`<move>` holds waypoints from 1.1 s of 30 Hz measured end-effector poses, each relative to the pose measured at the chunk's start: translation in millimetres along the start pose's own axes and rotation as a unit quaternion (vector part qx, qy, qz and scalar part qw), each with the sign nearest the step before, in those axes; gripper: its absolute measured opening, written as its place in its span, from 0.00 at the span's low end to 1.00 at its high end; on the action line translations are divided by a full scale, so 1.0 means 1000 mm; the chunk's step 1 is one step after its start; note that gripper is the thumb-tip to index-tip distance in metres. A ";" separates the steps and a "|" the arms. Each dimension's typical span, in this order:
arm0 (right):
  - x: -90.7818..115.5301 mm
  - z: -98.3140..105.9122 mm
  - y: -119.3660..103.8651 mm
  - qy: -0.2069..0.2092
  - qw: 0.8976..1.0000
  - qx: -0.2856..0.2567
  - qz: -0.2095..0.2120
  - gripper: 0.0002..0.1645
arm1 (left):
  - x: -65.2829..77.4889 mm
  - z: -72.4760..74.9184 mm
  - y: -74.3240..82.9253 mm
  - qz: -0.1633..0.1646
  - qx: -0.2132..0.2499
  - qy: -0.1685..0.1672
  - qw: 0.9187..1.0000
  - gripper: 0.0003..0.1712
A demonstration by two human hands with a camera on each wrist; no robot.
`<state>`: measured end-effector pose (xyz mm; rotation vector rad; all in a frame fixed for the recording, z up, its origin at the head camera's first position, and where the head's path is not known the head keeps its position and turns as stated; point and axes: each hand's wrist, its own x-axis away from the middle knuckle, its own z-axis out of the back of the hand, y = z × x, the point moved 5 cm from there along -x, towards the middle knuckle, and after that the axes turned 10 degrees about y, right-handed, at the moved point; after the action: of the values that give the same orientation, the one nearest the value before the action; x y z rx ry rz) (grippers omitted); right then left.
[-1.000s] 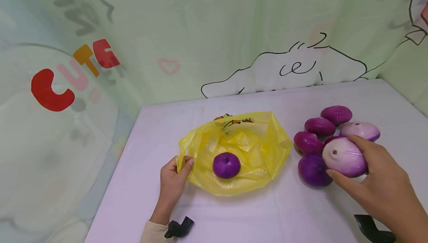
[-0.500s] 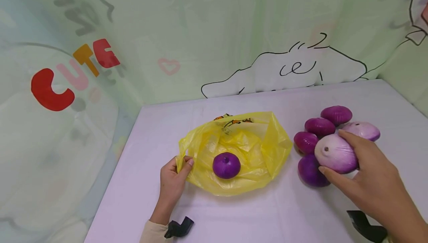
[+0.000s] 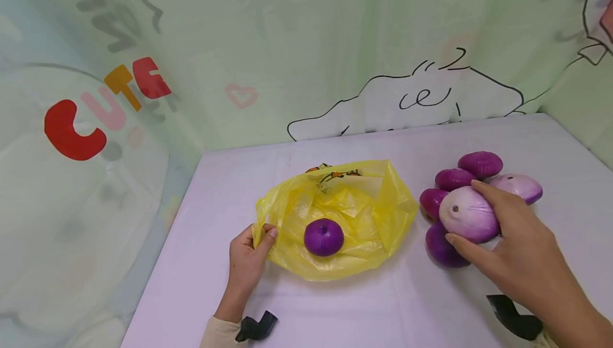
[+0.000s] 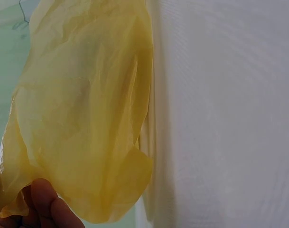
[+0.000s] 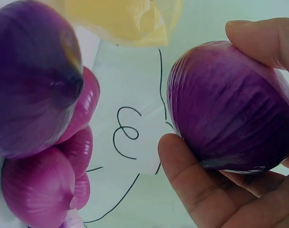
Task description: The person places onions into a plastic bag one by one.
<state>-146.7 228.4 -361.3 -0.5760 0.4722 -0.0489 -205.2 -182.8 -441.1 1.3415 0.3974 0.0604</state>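
Note:
My left hand (image 3: pixel 250 255) pinches the left rim of a thin yellow plastic bag (image 3: pixel 383 220), whose mouth faces me. Inside the bag sits one dark purple onion (image 3: pixel 324 237). In my right hand (image 3: pixel 519 252) is a pale-topped purple onion (image 3: pixel 469 215), gripped between thumb and fingers and raised over the other onions. The right wrist view shows this held onion (image 5: pixel 229 107) from its darker side, apart from the pile. The left wrist view has the bag (image 4: pixel 87 104) stretched up from the fingertips (image 4: pixel 43 194).
Several purple onions lie grouped at the right, among them a dark one (image 3: pixel 442 247), a magenta one (image 3: pixel 480 165) and a pale one (image 3: pixel 519 187). All rest on a white-covered table (image 3: pixel 215 188). A printed pale green curtain (image 3: pixel 287 44) hangs behind the table.
My right hand has moved left and slightly up with the pale-topped onion, now overlapping the front onions of the pile. The left hand and bag have stayed put.

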 end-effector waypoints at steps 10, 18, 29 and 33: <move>-0.007 -0.004 -0.013 0.004 0.999 -0.025 0.041 0.65 | 0.000 0.000 -0.001 0.005 -0.001 -0.002 1.000 0.07; -0.011 -0.006 -0.025 0.046 0.989 -0.075 0.116 0.59 | 0.000 0.000 -0.001 0.003 0.003 -0.004 1.000 0.07; -0.015 -0.016 -0.043 0.022 0.986 -0.080 0.142 0.58 | -0.001 0.000 -0.001 0.002 -0.001 -0.005 1.000 0.07; -0.017 -0.019 -0.053 0.012 0.986 -0.074 0.148 0.59 | -0.001 0.000 -0.001 0.001 0.000 -0.006 1.000 0.07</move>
<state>-165.9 177.1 -340.4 -0.6468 0.5848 0.2652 -206.1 -183.0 -442.4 1.3419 0.3852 0.0538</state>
